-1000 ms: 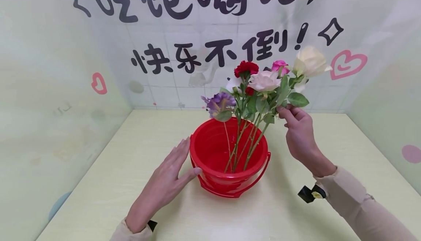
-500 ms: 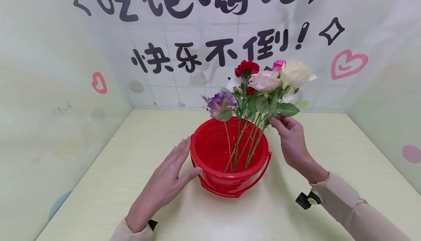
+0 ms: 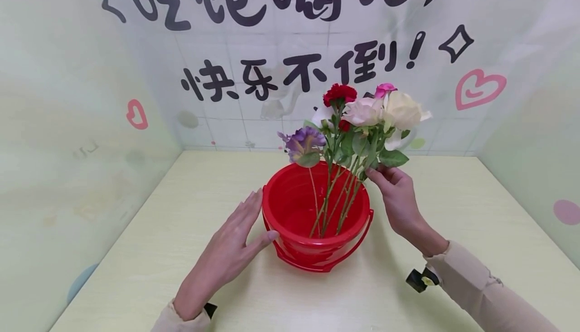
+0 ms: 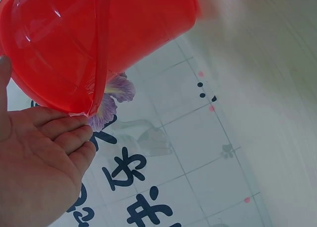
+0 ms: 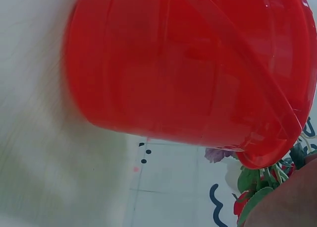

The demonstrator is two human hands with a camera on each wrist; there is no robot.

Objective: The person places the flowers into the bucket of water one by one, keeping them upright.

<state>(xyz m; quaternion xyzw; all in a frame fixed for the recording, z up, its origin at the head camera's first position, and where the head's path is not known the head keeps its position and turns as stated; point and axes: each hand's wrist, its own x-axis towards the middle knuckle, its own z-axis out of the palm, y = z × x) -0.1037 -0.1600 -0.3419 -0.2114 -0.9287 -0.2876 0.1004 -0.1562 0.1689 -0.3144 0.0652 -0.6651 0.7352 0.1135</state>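
Observation:
A red bucket [image 3: 299,251] stands upright on the table with several artificial flowers leaning in it. My left hand [image 3: 226,246] lies against its left rim, fingers straight; the left wrist view shows the open palm [image 4: 39,162] beside the bucket wall. With thumb and fingers, my right hand [image 3: 400,201] pinches the stem of a cream rose [image 3: 405,111] below its leaves, over the bucket's right rim. Grouped near that rose are a pale pink rose [image 3: 362,111], a bright pink flower [image 3: 385,89] and a red carnation [image 3: 339,94]. A purple flower [image 3: 302,143] leans to the left.
The bucket's handle [image 3: 353,251] hangs down at its front right. Behind the pale table [image 3: 217,181] rises a back wall [image 3: 235,135] printed with black characters and a pink heart. Side walls close in the left and right.
My right hand has moved left and down with the cream rose, bringing its bloom close beside the pale pink rose. The left hand and the bucket have stayed in place.

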